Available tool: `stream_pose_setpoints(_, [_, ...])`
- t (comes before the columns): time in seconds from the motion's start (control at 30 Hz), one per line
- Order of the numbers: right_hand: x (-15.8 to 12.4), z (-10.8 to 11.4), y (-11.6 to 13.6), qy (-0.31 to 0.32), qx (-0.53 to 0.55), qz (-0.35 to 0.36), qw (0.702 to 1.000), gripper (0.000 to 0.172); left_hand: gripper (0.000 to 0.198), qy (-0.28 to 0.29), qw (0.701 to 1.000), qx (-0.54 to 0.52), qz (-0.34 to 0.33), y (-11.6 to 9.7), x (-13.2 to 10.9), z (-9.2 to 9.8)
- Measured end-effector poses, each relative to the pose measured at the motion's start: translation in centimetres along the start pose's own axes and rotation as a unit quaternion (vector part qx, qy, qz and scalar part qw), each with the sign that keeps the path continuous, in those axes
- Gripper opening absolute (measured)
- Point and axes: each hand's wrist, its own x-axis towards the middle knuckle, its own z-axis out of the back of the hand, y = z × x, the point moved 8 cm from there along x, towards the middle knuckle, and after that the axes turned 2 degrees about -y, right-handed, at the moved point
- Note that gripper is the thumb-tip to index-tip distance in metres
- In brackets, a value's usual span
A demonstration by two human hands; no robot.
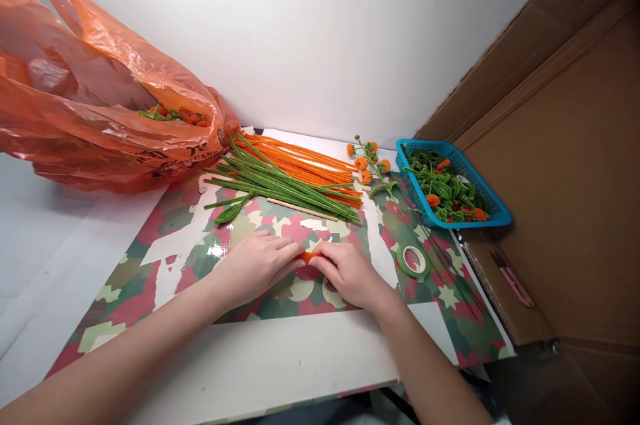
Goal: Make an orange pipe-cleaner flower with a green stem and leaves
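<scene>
A small orange piece (309, 257) was pinched at its two ends by the fingers of the left hand (257, 264) and the right hand (350, 273), over the patterned surface (135, 285). Beyond the hands, green stems (295, 189) were laid partly across orange stems (300, 162), with a wooden stick (303, 209) placed just beside them. A green tape roll (401, 261) was set to the right, near a blue basket (487, 188).
</scene>
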Motion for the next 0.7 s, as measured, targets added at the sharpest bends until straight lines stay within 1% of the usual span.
stream_pose_setpoints(0.1, [0.1, -0.1, 0.5, -0.024, -0.024, 0.039, 0.999, 0.020, 0.041, 0.024, 0.999, -0.041, 0.024, 0.3, -0.1, -0.4])
stream_pose_setpoints(0.2, [-0.1, -0.1, 0.9, -0.063, -0.060, 0.095, 0.992, 0.017, 0.041, 0.066, 0.989, -0.106, 0.077, 0.8, -0.3, -0.8])
stream_pose_setpoints(0.37, [-0.7, -0.4, 1.8, -0.140, -0.128, 0.207, 0.960, 0.026, 0.040, 0.145, 0.949, -0.224, 0.164, 1.7, -0.7, -1.4])
stream_pose_setpoints(0.47, [-0.8, -0.6, 2.2, -0.159, -0.137, 0.241, 0.948, 0.030, 0.041, 0.167, 0.931, -0.266, 0.184, 1.9, -1.1, -1.6])
stream_pose_setpoints(0.53, [-0.8, -0.5, 2.2, -0.151, -0.112, 0.233, 0.954, 0.028, 0.042, 0.165, 0.933, -0.262, 0.184, 1.9, -1.1, -1.6])
stream_pose_setpoints(0.6, [-0.5, 0.0, 2.0, -0.128, -0.061, 0.187, 0.972, 0.022, 0.042, 0.139, 0.952, -0.220, 0.160, 1.8, -1.0, -1.3])
stream_pose_setpoints(0.63, [-0.3, 0.2, 1.7, -0.110, -0.026, 0.153, 0.982, 0.018, 0.042, 0.113, 0.967, -0.183, 0.136, 1.6, -0.8, -1.0])
stream_pose_setpoints(0.7, [-0.2, 0.2, 1.3, -0.055, 0.040, 0.089, 0.994, 0.016, 0.042, 0.041, 0.993, -0.089, 0.060, 0.8, -0.3, -0.1])
